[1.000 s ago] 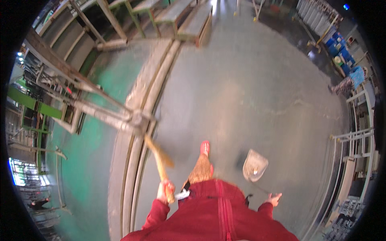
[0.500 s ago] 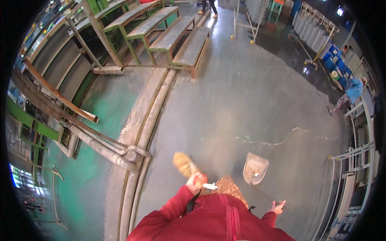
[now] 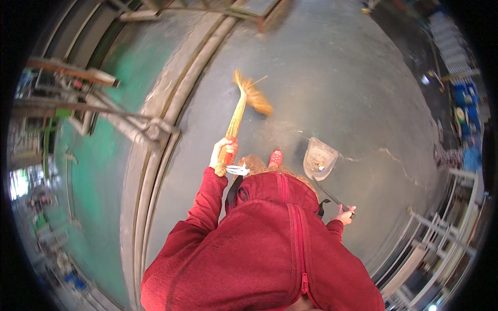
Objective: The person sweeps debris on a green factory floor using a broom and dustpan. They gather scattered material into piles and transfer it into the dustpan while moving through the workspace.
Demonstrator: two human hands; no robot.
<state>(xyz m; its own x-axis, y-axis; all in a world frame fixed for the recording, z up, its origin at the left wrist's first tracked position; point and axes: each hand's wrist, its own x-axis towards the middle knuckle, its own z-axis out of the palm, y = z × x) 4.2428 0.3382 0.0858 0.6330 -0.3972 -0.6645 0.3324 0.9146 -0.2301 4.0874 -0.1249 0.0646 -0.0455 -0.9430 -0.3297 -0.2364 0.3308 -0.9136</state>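
One view only, from the head camera, looking down over a red zipped fleece jacket [image 3: 270, 243] onto a grey concrete floor [image 3: 353, 93]. Compared with half a second ago, the straw broom with a yellow bristle head and orange-wrapped handle [image 3: 239, 111] now stretches far out ahead of the body, its bristles spread on the floor well beyond the hand, where before the head sat close in by the legs. The grey metal dustpan on a long thin handle [image 3: 318, 159] has kept its place on the floor to the right of the feet, and the camera has tipped so the benches at the top have mostly slid out of view.

The left hand [image 3: 224, 152] is wrapped tight around the lower end of the broom handle, fingers curled over it, with the shaft running up and away from the knuckles toward the bristle head. A small white tie [image 3: 237, 169] hangs just below that hand. The right hand [image 3: 344, 213] is closed on the end of the dustpan's handle, which runs up and to the left from the hand to the pan; the pan holds a few bits of debris. One red shoe [image 3: 275, 157] shows between broom and dustpan. Left of the broom hand, curved pale rails [image 3: 155, 171] border a green-painted floor strip [image 3: 98, 171].
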